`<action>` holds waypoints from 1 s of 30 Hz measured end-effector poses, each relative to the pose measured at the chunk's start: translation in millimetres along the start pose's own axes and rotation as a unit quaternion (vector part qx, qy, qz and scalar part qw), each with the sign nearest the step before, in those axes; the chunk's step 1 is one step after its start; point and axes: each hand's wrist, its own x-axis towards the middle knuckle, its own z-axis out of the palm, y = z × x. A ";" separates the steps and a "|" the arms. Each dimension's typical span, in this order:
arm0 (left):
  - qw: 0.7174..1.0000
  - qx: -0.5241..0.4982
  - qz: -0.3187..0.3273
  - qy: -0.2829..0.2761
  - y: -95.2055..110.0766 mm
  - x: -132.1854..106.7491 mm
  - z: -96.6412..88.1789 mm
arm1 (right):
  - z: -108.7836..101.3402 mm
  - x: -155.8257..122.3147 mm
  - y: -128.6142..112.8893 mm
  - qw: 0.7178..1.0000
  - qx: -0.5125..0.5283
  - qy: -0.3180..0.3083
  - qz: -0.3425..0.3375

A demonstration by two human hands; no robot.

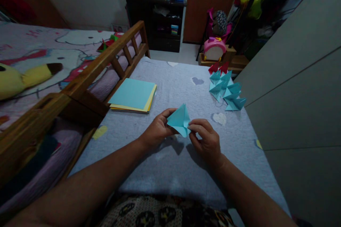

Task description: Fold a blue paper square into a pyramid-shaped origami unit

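A folded light-blue paper piece (179,118) stands as a pointed triangle above the grey-blue mat (170,159). My left hand (157,131) pinches its left side, fingers closed on the paper. My right hand (206,138) pinches its lower right corner, fingers curled. Both hands hold the piece just above the mat in the middle of the view.
A stack of square paper sheets (133,95), blue on top and yellow below, lies at the mat's left. Several folded blue and red paper pieces (225,88) lie at the far right. A wooden bed frame (87,78) runs along the left, a grey cabinet (298,88) along the right.
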 end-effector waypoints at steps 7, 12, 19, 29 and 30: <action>0.998 0.013 -0.038 -0.042 -7.4 -1.2 -2.4 | 1.0 -0.8 1.5 1.000 -0.005 -0.001 0.002; 0.996 0.056 -0.018 -0.060 -4.2 -2.6 1.2 | 2.1 -2.3 3.3 1.000 0.003 -0.011 0.001; 0.991 0.125 0.017 -0.047 -5.5 -3.0 -2.4 | 2.8 -4.4 4.3 1.000 -0.019 -0.011 -0.006; 0.982 0.174 0.056 -0.042 -2.9 -3.5 -4.6 | 2.9 -2.5 1.7 0.999 0.029 -0.028 0.024; 0.982 0.176 0.053 -0.042 -3.7 -3.4 -5.3 | 2.9 -1.9 1.5 0.999 0.031 -0.030 0.025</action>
